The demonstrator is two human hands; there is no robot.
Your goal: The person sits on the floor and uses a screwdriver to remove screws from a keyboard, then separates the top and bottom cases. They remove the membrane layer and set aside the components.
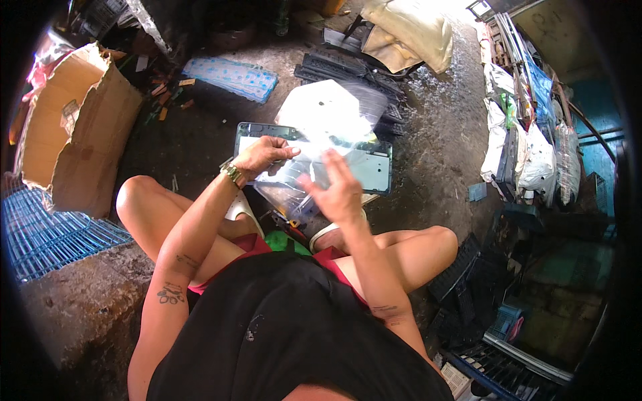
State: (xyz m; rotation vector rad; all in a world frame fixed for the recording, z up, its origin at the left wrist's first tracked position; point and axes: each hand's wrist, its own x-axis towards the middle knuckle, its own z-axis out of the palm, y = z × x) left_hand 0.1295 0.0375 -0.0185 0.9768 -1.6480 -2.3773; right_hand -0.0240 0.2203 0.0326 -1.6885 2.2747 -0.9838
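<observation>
In front of my bent legs lies a long flat panel (379,166) with a dark rim and a pale face. A crumpled sheet of clear plastic film (309,175) stretches over its middle, catching bright glare. My left hand (264,157), with a watch on the wrist, is closed in a pinch at the film's left edge. Over the film's right part hovers my right hand (340,190), fingers spread and slightly blurred; whether it touches the film is hard to see. Beyond the panel, a bright white sheet (314,103) lies partly under more clear film.
An open cardboard box (100,127) stands at the left by a blue wire rack (53,230). A blue patterned pad (231,77) lies far left of centre, black slatted parts (348,70) farther back. Filled plastic bags (535,157) line the right. Below the panel are a few tools (287,224).
</observation>
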